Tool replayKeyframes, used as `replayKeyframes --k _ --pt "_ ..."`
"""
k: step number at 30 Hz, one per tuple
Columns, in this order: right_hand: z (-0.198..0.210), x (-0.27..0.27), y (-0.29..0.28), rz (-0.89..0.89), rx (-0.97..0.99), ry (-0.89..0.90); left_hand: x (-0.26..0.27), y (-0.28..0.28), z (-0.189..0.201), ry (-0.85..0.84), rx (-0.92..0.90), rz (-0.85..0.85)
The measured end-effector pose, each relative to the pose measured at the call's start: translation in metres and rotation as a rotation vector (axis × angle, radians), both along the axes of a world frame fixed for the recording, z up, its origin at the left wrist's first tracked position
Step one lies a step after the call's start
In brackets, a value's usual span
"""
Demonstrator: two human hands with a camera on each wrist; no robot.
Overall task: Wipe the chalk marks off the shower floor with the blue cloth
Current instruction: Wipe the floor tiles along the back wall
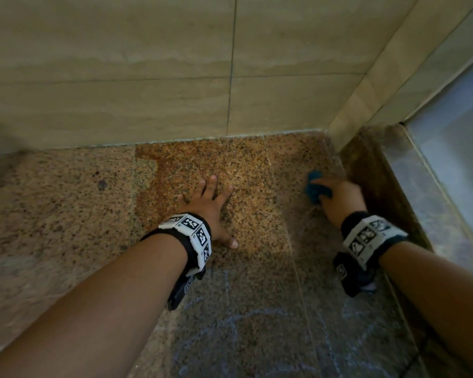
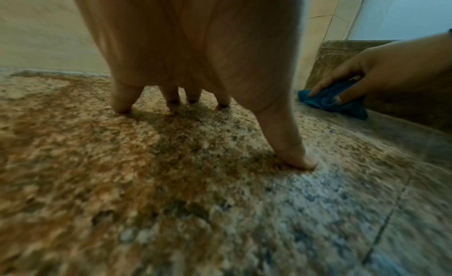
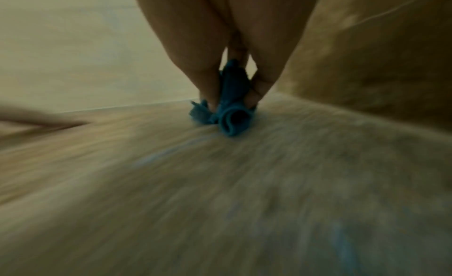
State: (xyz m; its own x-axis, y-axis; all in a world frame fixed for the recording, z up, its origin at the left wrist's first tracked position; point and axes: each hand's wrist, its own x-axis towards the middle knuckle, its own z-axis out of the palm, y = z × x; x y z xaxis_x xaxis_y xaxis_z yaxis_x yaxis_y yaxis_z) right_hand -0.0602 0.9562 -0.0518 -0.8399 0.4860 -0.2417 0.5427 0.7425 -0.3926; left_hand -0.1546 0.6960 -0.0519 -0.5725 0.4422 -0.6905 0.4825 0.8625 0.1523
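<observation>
Speckled brown granite shower floor (image 1: 66, 214): faint pale chalk marks (image 1: 246, 315) remain at 6 o'clock. Left hand (image 1: 206, 205), fingers spread flat, braces on it. Right hand (image 1: 339, 197) grips the bunched blue cloth (image 1: 316, 188) at 3 o'clock by the curb; best flatten it and sweep back over the marks.

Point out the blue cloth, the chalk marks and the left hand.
blue cloth (image 2: 342, 104): left wrist view, bunched middle below the fingers.
chalk marks (image 1: 260, 313): head view, faint curved line on the floor.
left hand (image 1: 206, 205): head view, back of the hand.
</observation>
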Motion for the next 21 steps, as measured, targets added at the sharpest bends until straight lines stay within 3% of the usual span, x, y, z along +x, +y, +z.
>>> replayKeyframes --k 2,4,11,13,18,19,21 --pt "-0.005 0.012 -0.020 0.191 -0.036 0.062 0.000 0.000 -0.002 -0.004 0.005 0.001" --pt "-0.007 0.016 -0.022 0.263 -0.083 0.072 0.000 -0.001 -0.002 -0.005 0.003 0.002" --pt "0.002 0.002 0.020 -0.160 -0.056 0.055 0.000 -0.002 -0.003 0.006 0.002 0.009" --pt "0.000 0.011 0.011 -0.097 -0.059 0.055 0.000 -0.002 -0.004 0.008 0.005 0.010" --pt "-0.005 0.031 -0.014 0.361 -0.059 0.028 0.000 -0.001 -0.004 0.011 0.003 0.009" --pt "-0.004 0.029 -0.007 0.356 -0.036 0.022 0.000 -0.001 -0.004 0.014 0.001 0.010" --pt "0.000 0.023 0.008 0.176 -0.003 0.020 0.000 -0.001 -0.004 0.019 -0.006 0.007"
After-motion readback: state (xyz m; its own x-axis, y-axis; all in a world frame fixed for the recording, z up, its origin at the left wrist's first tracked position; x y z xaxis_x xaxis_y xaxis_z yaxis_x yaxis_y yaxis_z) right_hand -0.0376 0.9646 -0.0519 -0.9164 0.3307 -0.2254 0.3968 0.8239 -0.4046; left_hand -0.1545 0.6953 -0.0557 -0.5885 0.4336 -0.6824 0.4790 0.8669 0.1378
